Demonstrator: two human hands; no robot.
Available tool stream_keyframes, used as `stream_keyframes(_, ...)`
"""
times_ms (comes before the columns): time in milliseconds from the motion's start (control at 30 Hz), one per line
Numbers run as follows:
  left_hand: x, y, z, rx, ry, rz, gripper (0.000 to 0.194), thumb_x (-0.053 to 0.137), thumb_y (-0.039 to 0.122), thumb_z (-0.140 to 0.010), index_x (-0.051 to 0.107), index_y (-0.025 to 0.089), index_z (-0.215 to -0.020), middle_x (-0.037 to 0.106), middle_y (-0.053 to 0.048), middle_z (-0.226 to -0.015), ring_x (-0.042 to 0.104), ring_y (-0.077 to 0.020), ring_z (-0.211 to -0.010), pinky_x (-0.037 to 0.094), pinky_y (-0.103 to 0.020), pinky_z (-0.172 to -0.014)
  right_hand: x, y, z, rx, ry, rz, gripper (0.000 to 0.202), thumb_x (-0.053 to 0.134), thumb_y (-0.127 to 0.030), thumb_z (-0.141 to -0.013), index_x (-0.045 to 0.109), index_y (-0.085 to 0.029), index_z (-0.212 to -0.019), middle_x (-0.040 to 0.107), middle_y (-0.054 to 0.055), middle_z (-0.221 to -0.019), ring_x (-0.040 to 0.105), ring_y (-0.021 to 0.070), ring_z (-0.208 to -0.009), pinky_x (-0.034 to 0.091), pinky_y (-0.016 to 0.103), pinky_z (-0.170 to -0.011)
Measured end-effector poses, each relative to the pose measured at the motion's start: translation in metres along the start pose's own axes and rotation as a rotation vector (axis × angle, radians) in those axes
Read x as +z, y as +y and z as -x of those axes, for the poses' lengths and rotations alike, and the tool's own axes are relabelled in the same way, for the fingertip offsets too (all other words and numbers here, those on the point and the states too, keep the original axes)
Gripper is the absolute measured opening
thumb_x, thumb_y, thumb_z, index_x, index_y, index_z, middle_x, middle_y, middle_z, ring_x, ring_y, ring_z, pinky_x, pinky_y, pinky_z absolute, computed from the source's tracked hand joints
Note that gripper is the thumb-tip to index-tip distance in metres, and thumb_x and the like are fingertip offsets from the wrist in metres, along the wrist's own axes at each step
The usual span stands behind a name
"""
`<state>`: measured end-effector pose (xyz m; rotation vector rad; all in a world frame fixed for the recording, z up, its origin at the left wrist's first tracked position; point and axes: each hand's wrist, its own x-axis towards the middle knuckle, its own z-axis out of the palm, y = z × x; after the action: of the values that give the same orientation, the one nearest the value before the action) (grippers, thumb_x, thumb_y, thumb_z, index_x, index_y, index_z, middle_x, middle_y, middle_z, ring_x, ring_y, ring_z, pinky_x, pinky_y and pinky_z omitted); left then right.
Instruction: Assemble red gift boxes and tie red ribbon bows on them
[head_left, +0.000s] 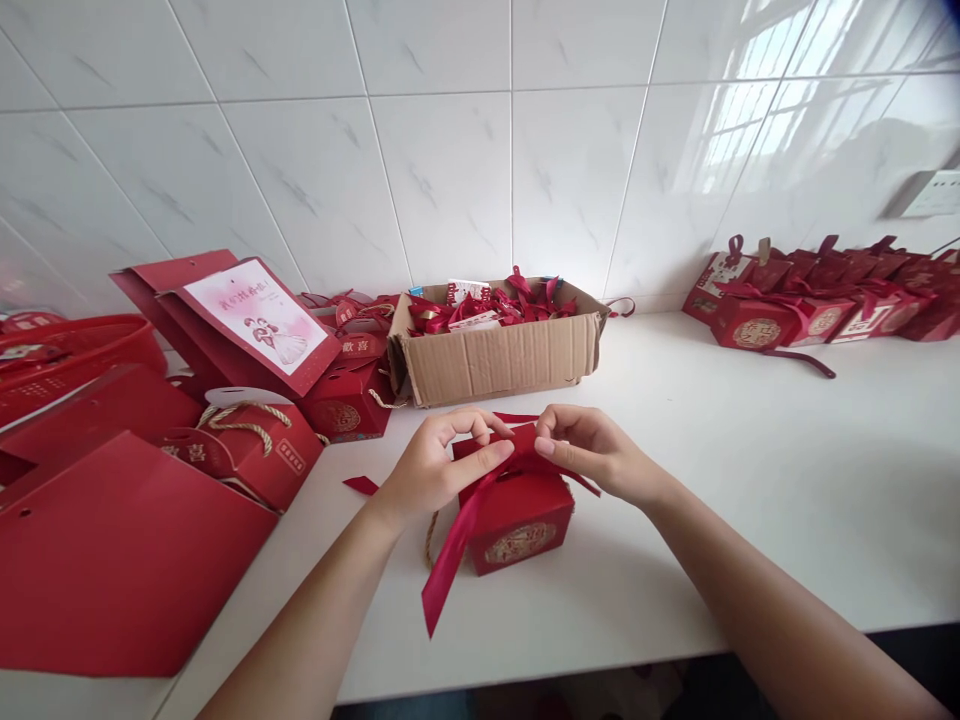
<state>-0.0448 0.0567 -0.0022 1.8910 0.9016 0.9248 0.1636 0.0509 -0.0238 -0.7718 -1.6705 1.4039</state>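
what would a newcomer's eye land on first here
Probably the red box front and centre on the white counter, with the left hand and right hand at the ribbon on its top. Next, perhaps, the open cardboard box behind it and the pale pink picture to the left.

Bright, soft daylight overall, slightly cool. Barred window reflection (739, 120) glares off the wall tiles (450, 190) upper right, washing them out there. Counter (660, 430) is pale mid-frame, greyer toward the right. Soft, faint shading around the box (517, 525); mild sheen on the ribbon (450, 570). Under the counter edge it's near black, detail lost. Wide lens: grout lines lean outward at both sides, top-right corner goes dark. Left hand (450, 460) and right hand (589, 450) fairly crisp; bucket (127, 335) at far left looks softer.
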Motion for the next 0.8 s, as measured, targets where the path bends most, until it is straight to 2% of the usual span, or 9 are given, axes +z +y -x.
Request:
stream_keyframes(133,0.007,0.000,0.000,-0.026,0.013,0.036,0.036,0.063,0.032,-0.080,0.035,0.019,-0.061,0.066,-0.005,-0.093,0.060,-0.0199,-0.091,0.046,-0.031,-0.077,0.002,0.000,0.000,0.020,0.030,0.036,0.032,0.062,-0.047,-0.082,0.048,-0.018,-0.074,0.046,-0.006,-0.055,0.039,0.0056,-0.042,0.026,0.019,-0.037)
stream_keyframes(300,0.010,0.000,0.001,-0.023,0.003,0.095,0.040,0.065,0.028,-0.078,0.030,0.020,-0.060,0.066,-0.004,-0.087,0.060,-0.0184,-0.087,0.048,-0.033,-0.081,0.003,0.002,-0.002,0.029,0.084,0.052,0.035,0.062,-0.049,-0.080,0.047,-0.019,-0.073,0.046,-0.004,-0.059,0.041,0.0081,-0.050,0.030,0.020,-0.043)
stream_keyframes(567,0.012,-0.002,-0.001,-0.029,0.024,0.043,0.044,0.068,0.024,-0.073,0.027,0.021,-0.058,0.067,-0.003,-0.079,0.059,-0.0229,-0.104,0.046,-0.035,-0.086,0.004,0.002,-0.007,-0.055,0.164,0.088,0.047,0.052,-0.055,-0.084,0.039,-0.019,-0.058,0.034,-0.007,-0.055,0.031,0.0073,-0.052,0.027,0.022,-0.049)
stream_keyframes(800,0.013,-0.005,-0.001,-0.005,0.021,-0.009,0.050,0.070,0.027,-0.072,0.022,0.022,-0.059,0.063,-0.003,-0.074,0.058,-0.0233,-0.101,0.046,-0.035,-0.084,0.006,0.007,-0.008,-0.060,0.209,0.141,0.050,0.052,-0.058,-0.083,0.034,-0.020,-0.056,0.029,-0.007,-0.054,0.026,0.0076,-0.051,0.022,0.023,-0.047)
